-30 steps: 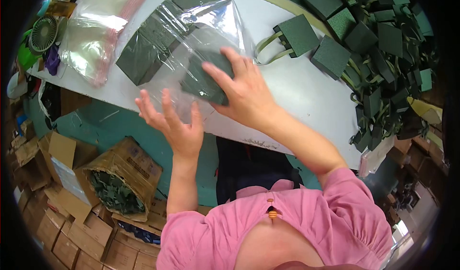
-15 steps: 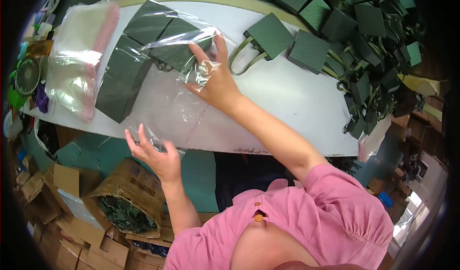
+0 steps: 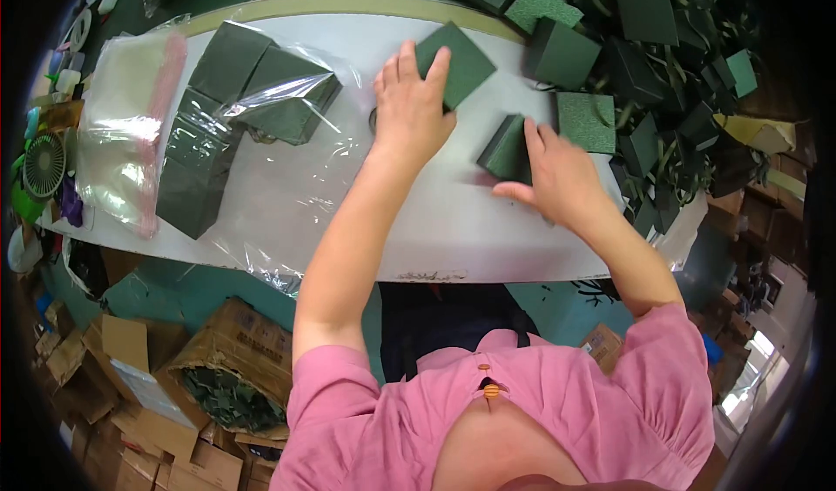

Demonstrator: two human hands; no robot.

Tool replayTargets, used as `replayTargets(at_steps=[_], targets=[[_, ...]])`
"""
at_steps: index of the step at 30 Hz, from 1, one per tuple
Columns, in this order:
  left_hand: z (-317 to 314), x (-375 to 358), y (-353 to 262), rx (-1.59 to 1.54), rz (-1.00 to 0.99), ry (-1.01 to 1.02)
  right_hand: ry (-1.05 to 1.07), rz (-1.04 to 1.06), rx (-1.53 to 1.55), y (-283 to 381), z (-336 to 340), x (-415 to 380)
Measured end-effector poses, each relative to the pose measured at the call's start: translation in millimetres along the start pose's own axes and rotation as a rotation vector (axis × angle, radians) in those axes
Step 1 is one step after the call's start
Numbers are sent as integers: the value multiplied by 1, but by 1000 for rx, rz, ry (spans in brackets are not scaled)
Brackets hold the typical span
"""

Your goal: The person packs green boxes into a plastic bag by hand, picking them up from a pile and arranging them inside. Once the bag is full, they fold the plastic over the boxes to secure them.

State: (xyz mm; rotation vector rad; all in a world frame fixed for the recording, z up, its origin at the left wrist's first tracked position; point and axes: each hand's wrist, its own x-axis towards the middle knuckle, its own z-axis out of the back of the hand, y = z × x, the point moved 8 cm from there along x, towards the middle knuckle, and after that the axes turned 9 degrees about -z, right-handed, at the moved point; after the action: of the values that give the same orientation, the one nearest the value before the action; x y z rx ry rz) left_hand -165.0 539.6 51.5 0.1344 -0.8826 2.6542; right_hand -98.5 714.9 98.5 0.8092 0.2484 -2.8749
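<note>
On the white tabletop, my left hand [image 3: 411, 103] is closed around the left side of a flat-topped green box [image 3: 466, 68]. My right hand [image 3: 564, 177], slightly blurred, has its fingers against a dark green box [image 3: 505, 147] that stands tilted, with the thumb below it. Left of my hands lies a clear plastic bag [image 3: 296, 186]; part of it covers several green boxes [image 3: 205, 142] set in a bent row. A box with a rough green face [image 3: 585, 121] sits just beyond my right fingers.
A big heap of green boxes with ribbon handles [image 3: 662, 81] fills the right end. At the left is a stack of clear bags with pink edges [image 3: 131, 134], beside a small fan [image 3: 45, 162]. Cardboard cartons [image 3: 231, 360] stand on the floor below.
My right hand has left the plastic bag and moved right to a box. My left hand has risen from the table's front edge to the green box, which has shifted left.
</note>
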Motion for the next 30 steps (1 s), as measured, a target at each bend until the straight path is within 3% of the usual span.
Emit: replayTargets(at_steps=[3,6,7,11,14,15,17,20,22,24,28,29,30], targets=[[18,-43,-16,-74,-125,114,342,-234,95,-22,6,-15],[39,-97,-24,-150,-114,241,-168,196,209,-24,32,-25],[44,-112,-25,-173,-82,280,-205,426,153,-8,38,-32],[54,-156,-24,-189,-137,328,70,673,94,10,-28,-45],[60,-173,-24,-157,-133,273,216,622,-3,-2,-31,-42],[65,-176,-24,-197,-91,228,126,657,-45,-4,-40,-43],[76,-180,-26,-278,-9,138,173,684,-36,-8,-57,-40],[106,-205,-29,-156,-135,-93,107,766,18,-12,-42,-29],[122,-220,-19,15,-27,-227,60,779,21,-13,-28,-30],[132,-227,-7,141,92,-267,56,728,-38,-18,-18,-36],[131,-236,8,163,135,-276,343,288,-150,-31,-7,-38],[130,-236,10,165,142,-286,117,441,-167,-18,6,-46],[131,-237,12,172,150,-295,85,552,-188,-10,3,-51]])
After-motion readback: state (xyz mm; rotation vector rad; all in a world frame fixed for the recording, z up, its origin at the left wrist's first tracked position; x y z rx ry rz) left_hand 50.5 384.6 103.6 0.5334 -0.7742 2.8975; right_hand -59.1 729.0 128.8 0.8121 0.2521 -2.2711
